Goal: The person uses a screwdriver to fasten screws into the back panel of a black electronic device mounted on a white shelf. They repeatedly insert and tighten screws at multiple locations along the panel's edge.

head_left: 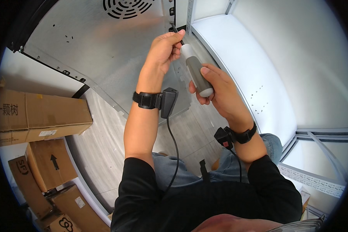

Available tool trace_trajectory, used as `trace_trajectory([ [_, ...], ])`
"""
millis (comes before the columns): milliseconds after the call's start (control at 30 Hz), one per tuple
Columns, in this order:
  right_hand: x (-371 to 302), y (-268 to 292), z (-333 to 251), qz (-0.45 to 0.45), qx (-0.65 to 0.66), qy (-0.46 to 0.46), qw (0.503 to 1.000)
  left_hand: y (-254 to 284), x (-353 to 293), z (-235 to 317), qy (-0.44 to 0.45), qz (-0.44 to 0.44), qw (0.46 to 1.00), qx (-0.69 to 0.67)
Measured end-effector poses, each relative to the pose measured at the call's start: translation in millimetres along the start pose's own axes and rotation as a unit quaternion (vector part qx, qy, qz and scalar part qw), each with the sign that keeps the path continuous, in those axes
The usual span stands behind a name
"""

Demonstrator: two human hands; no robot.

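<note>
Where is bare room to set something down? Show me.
White shelf, between the right hand and wall; wood-look floor, between the cardboard boxes and left forearm. Crowded: lower left, where boxes stack, and around the screwdriver and left hand.

A black short-sleeved shirt, blue jeans and 2 black cabled wristbands are worn.

Panel ahead, left of centre; vent in its upper part. Screwdriver between panel and shelf, tip at the panel's right edge, contact unclear. Left hand at the shaft, ahead of the right hand on the handle. Shelf runs along the right side. Boxes along the left, nearer than the panel. Floor between boxes and legs. One sensor on each wrist.
</note>
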State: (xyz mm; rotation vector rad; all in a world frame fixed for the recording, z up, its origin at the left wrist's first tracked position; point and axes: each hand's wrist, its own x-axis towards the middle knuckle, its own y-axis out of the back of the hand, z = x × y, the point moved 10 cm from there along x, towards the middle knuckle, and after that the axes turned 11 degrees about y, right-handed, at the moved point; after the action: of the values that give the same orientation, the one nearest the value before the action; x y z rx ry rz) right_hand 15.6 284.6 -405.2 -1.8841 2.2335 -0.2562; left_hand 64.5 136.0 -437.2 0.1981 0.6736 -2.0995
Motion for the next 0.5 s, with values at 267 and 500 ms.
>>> trace_trajectory([
  [267, -10, -20, -4, -0.048, 0.111, -0.027, 0.992, -16, -8, 5, -0.005, -0.089, 0.996, 0.003],
  [500, -20, 45, 3, 0.097, -0.025, -0.071, 0.992, -41, 0, -13, -0.019, -0.079, 0.994, 0.080],
])
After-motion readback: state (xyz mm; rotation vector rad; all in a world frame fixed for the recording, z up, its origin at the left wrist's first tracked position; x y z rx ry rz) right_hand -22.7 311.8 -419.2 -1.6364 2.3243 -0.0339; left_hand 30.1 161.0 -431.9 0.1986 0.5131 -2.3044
